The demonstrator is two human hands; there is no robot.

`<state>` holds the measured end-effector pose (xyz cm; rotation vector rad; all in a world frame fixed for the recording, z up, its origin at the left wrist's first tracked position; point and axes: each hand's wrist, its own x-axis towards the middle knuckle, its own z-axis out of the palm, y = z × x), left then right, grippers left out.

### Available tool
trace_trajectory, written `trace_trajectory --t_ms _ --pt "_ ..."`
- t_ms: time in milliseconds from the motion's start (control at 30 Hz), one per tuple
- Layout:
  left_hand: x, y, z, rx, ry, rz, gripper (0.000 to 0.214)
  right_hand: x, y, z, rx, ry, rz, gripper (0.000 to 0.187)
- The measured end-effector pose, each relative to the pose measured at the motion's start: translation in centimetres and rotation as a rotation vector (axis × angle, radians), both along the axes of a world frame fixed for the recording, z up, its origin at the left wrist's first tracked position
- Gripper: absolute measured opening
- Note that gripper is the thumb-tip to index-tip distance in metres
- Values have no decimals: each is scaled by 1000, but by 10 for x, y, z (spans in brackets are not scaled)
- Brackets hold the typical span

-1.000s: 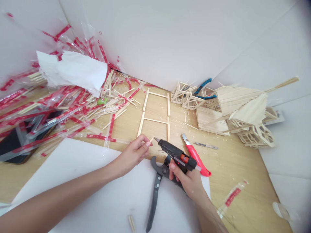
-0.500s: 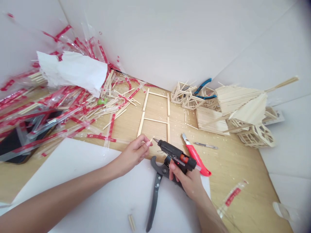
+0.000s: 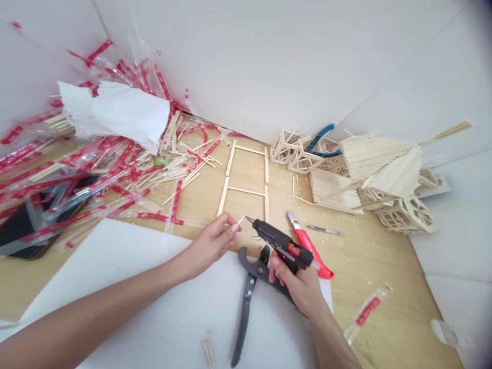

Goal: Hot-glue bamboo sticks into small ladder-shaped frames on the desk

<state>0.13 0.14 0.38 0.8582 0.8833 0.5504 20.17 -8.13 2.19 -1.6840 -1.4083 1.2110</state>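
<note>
Between the thumb and fingers of my left hand [image 3: 215, 238] is a short wooden stick [image 3: 241, 221], its tip pointing up and right. My right hand [image 3: 298, 284] grips a black glue gun [image 3: 274, 236] whose nozzle sits just right of the stick's tip. Beneath the glue gun lies a dark pair of cutters [image 3: 248, 292] with its handles spread, on a white sheet [image 3: 154, 318]. Beyond my hands, thin sticks form a ladder-like frame [image 3: 246, 191] flat on the table. A red utility knife [image 3: 313, 251] rests to the right of the glue gun.
Red-and-clear wrappers [image 3: 123, 179], loose sticks [image 3: 188, 179] and white paper [image 3: 119, 113] crowd the left. A phone [image 3: 34, 220] lies partly under wrappers. At the right stand stick-built structures [image 3: 384, 164] and blue-handled pliers [image 3: 325, 141]. A craft blade [image 3: 326, 230] lies near the knife.
The glue gun has shifted slightly right, so its nozzle is a little farther from the stick. My left hand stays in nearly the same place.
</note>
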Motion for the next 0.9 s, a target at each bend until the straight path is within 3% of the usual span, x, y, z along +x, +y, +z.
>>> trace_trajectory --t_ms 167,433,533,667,900 --pt "0 0 0 1 8 -5 33 0 1 -1 -20 -16 -6 28" --pt "0 2 1 -2 5 -14 32 22 6 7 100 -172 -101 27" --pt "-1 3 1 -13 4 -33 31 51 7 10 135 -295 -187 35" --pt "-1 3 3 -10 26 -59 29 108 -4 -3 85 -464 -335 45" --pt "0 1 2 119 30 -50 28 187 -39 -33 66 -558 -810 59"
